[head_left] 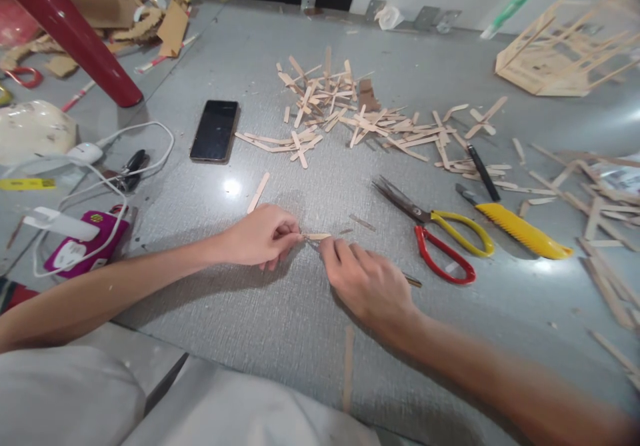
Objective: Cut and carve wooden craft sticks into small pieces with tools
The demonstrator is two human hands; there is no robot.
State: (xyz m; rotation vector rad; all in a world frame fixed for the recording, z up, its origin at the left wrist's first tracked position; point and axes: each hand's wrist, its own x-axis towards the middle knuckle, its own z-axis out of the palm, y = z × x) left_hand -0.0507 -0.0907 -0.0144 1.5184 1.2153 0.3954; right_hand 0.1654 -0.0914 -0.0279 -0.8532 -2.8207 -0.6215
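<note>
A short piece of wooden stick (317, 237) spans the small gap between my two hands above the grey table. My left hand (265, 236) pinches its left end between thumb and fingertips. At its right end, my right hand (367, 279) has its fingers closed on the piece; a thin, blurred pointed thing also shows by those fingertips. A golden rod tip (413, 280) sticks out beyond my right hand. One loose stick (259, 192) lies just past my left hand, another (349, 368) near the front edge. Thin slivers (362, 222) rest beyond my right fingers.
Scissors (425, 218) with red and yellow handles and a yellow cutter (523, 229) lie to the right. Stick piles (370, 123) spread behind. A phone (215, 131), white cable (173, 141) and purple box (103, 236) are at left. A wooden frame (543, 66) stands back right.
</note>
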